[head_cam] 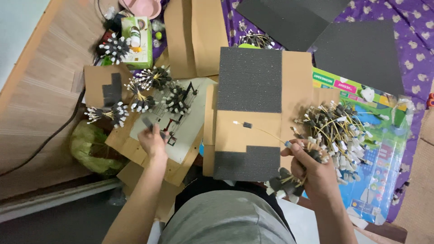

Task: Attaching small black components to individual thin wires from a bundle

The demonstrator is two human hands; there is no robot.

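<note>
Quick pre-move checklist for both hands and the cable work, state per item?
1. Right hand grips a bundle of cables: ok.
2. One loose cable lies stretched across the cardboard sheet: ok.
3. Left hand holds a small dark piece: ok; what the piece is: cannot tell.
4. Foam pad on the cardboard is bare: ok.
5. Finished bundles sit apart at the left: ok.

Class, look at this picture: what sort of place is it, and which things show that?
Probably a home floor used for piecework: purple patterned bedding, flattened cardboard sheets and bundles of small yellow cables.
</note>
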